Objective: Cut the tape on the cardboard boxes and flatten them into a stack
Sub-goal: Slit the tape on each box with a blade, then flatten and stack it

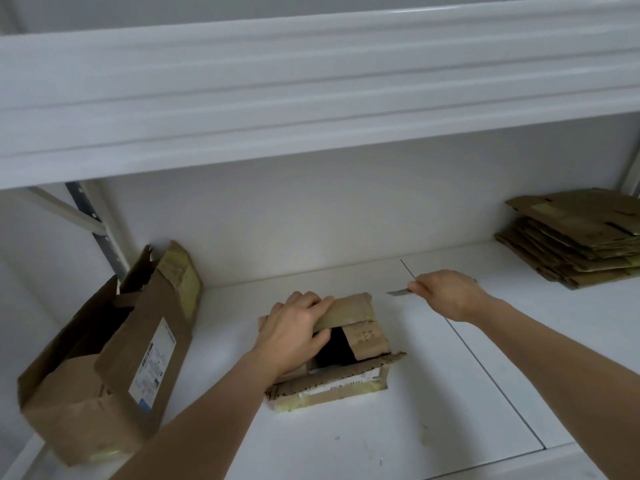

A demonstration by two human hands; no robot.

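From the head view, the left hand [294, 330] gripped the top flap of a small cardboard box [349, 362] at mid-shelf [433, 410]. The right hand [446, 294], raised just beyond it, pinched a knife [398, 292], blade pointing left. The labels' print was unreadable. A flattened stack [575, 244] lay far right; a larger open box [104, 368] stood left.

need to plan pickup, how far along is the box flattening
Done: a stack of flattened boxes sits at the right. In hand: the left hand holds a flap of the small box while the right hand grips a blade. Left: that box and the tall open box.
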